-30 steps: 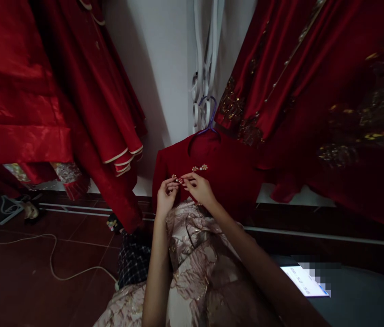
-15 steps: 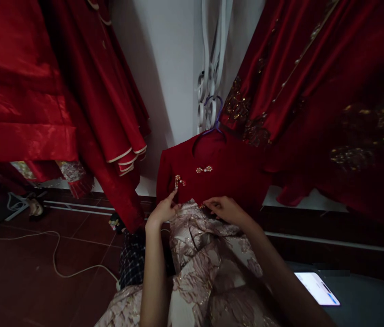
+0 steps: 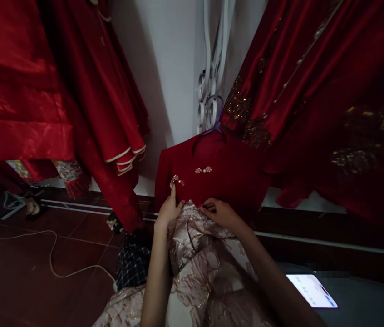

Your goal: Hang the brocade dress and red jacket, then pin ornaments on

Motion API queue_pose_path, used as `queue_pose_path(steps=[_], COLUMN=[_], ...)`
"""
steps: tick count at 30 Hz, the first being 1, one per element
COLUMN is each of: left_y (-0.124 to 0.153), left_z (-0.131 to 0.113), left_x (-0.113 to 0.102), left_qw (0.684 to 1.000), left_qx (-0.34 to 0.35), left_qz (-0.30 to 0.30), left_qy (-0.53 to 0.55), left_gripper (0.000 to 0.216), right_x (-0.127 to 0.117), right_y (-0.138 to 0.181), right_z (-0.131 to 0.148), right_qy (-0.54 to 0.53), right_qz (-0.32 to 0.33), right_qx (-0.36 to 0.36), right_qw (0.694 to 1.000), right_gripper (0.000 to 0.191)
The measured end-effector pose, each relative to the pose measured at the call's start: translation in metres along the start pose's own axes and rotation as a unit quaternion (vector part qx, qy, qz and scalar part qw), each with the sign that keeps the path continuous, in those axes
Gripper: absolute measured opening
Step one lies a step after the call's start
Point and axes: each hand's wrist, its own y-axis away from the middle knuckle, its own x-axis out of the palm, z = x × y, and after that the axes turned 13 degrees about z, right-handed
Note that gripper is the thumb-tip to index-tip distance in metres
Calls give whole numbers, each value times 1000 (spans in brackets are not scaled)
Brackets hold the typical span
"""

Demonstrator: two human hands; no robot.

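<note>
A dark red garment [image 3: 233, 181] hangs from a purple hanger [image 3: 218, 119]. On its front sit a pearl-and-bead clasp [image 3: 203, 170] and a curved beaded ornament [image 3: 177, 179]. My left hand [image 3: 169, 210] has its index finger stretched up to the curved ornament's lower end, with the thumb apart. To its right, my right hand [image 3: 222, 213] is closed in a pinch at the red garment's lower front, beside a small beaded bit. What lies between those fingertips is too small to make out. Pale pink brocade fabric [image 3: 195, 286] with a raised pattern lies beneath both hands.
Red garments [image 3: 117, 91] hang at the left, and more with gold embroidery [image 3: 358, 156] at the right. A lit phone [image 3: 312, 290] lies on a dark surface at lower right. A white cable [image 3: 53, 254] crosses the tiled floor. White ornamental metalwork [image 3: 209, 81] stands behind the hanger.
My left index finger has moved slightly up and left along the curved ornament, which now bends in a rounder arc. My right hand has shifted slightly left, still pinched.
</note>
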Motion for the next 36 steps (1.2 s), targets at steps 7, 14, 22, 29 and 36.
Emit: queue_pose_path(steps=[7,14,22,29,36], left_y=[-9,-12,-4,-4,-3], left_z=[12,16,5,-8,22], left_x=[9,26,-2,-21,-1], left_qw=[991,993,997,990,999], left_qx=[-13,13,42,86,42], left_qz=[-115,-109,-68,-89,-16], left_qy=[-59,35,-9,-73,-27], left_gripper=[62,61,82,84,99], right_x=[1,-8,-31,-33,-45], right_y=[1,6,16,18,26], right_z=[8,18,25,35,42], right_qy=[-15,-14,-128,-239,-281], right_qz=[-1,-12,18,47,113], right_qx=[0,-10,2,2,-21], right_qw=[1000,1000,992,970,953], right_gripper=[17,15,25,34,33])
